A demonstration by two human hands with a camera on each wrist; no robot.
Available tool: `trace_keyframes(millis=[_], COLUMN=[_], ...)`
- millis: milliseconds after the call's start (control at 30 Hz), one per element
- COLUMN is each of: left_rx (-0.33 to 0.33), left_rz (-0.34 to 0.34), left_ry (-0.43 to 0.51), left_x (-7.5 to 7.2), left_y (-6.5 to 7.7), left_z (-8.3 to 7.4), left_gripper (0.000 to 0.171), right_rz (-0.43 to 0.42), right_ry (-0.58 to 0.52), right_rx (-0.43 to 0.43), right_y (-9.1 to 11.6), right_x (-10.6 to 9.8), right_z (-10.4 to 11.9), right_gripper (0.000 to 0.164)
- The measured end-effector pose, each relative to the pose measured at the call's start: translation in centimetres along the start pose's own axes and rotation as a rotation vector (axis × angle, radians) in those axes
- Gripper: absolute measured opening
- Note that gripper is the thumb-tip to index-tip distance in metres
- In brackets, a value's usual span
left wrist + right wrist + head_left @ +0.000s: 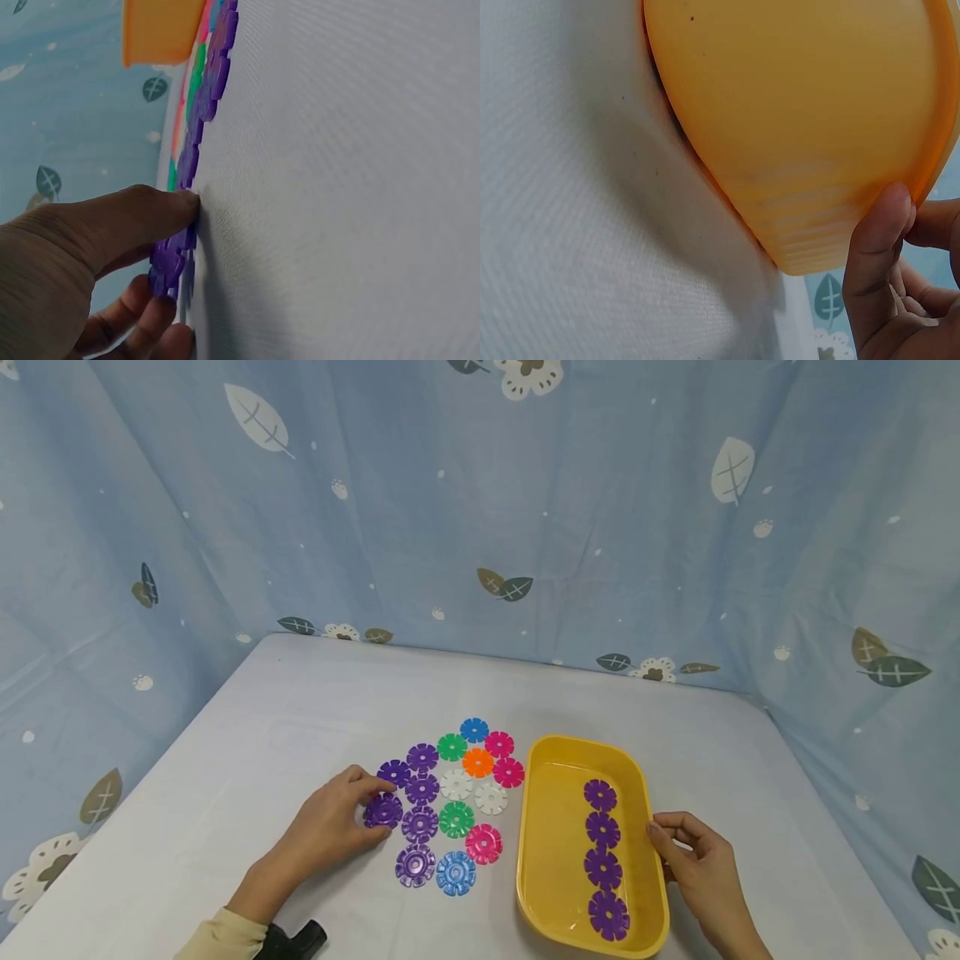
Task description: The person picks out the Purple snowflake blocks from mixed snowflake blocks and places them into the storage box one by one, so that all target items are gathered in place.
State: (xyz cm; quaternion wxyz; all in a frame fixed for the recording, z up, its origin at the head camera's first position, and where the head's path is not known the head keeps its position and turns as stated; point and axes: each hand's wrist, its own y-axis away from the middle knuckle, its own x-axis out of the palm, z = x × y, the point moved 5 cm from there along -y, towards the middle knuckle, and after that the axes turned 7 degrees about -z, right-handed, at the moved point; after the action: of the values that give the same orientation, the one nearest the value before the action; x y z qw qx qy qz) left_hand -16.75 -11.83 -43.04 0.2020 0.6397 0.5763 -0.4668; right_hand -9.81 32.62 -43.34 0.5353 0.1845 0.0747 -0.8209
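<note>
At nine o'clock of the yellow tray (551, 860), the left hand (330, 820) pinches a purple flower disc (383, 811), its thumb and finger parted only by the disc's width, just beside other coloured discs (447, 817). At the tray's three o'clock, the right hand (702, 866) grips its edge; I see four purple discs (603, 840) inside.

Yellow tray (551, 843), coloured discs (448, 823) on white table (390, 693)
</note>
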Motion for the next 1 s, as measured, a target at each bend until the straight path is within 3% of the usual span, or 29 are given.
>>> trace_keyframes(millis=[700,1000], left_rx=[-0.010,-0.010], left_rz=[0.110,0.124], left_ry=[-0.084,-0.097], left_x=[-0.23,-0.50], left_y=[-0.48,-0.28], left_z=[-0.35,-0.43], left_gripper=[0.048,0.041], right_rz=[0.001,0.011], right_ry=[0.013,-0.003], right_rx=[-0.001,0.007], right_y=[-0.11,-0.09], right_x=[0.04,0.00], right_z=[0.10,0.09], right_gripper=[0.039,0.040])
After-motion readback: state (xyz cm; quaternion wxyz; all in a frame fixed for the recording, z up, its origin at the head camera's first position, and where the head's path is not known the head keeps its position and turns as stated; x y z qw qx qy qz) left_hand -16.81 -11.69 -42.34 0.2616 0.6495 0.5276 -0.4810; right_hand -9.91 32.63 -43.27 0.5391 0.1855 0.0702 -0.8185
